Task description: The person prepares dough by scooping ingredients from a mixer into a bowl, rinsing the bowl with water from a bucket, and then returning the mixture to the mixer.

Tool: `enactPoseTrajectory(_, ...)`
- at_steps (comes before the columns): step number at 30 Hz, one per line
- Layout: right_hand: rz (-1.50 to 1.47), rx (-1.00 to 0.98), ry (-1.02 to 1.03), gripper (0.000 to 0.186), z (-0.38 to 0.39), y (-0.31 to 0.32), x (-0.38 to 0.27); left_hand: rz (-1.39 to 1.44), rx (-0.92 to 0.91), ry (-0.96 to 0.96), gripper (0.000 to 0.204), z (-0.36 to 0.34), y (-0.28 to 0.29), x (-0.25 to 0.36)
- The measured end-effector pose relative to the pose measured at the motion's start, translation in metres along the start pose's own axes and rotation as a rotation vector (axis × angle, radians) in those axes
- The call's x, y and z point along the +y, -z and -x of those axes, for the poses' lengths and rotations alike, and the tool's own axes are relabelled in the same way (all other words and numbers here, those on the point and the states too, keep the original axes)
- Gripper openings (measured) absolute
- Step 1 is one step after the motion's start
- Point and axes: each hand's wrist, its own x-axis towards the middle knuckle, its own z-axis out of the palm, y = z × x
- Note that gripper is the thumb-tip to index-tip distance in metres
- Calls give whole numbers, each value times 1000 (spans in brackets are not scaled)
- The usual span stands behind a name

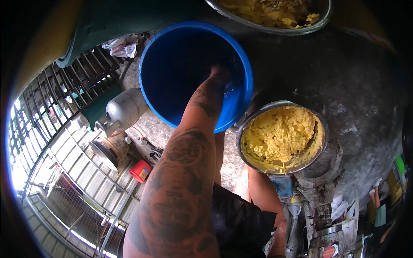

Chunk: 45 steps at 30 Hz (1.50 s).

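My tattooed left arm reaches down into a large blue plastic drum (247, 92). Deep in its dark inside, my left hand (220, 73) is dim, with its fingers lost in shadow. A wet-looking gleam shows beside that hand; I cannot make out whether it touches anything. Right of the drum stands a round metal bowl (325, 129) with a lumpy yellow mash (279, 135) in it. Beside my black shorts (241, 219), a patch of skin at the lower right seems to be my right hand (280, 234), its fingers not readable.
Another metal basin (297, 31) with yellow mash stands at the far side. On the left are a grey gas cylinder (125, 105), a red plastic container (140, 171) and a slatted metal grille (56, 94). A funnel-shaped object (294, 207) sits below the bowl, among clutter. Another person's legs show at far right.
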Motion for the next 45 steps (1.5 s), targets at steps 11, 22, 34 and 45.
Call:
enactPoseTrajectory(11, 286, 63, -46, 20, -29, -26, -57, 419, 454, 69, 34, 55, 33, 14)
enactPoseTrajectory(22, 167, 37, 61, 21, 58, -31, -85, 429, 1170, 43, 17, 229, 62, -45)
enactPoseTrajectory(34, -5, 40, 88, 25, 101, -90, -97, 91, 1082, -190, 17, 349, 249, -99)
enactPoseTrajectory(45, -100, 72, 236, 25, 91, -84, -36, 95, 208, -276, 39, 226, 361, -84)
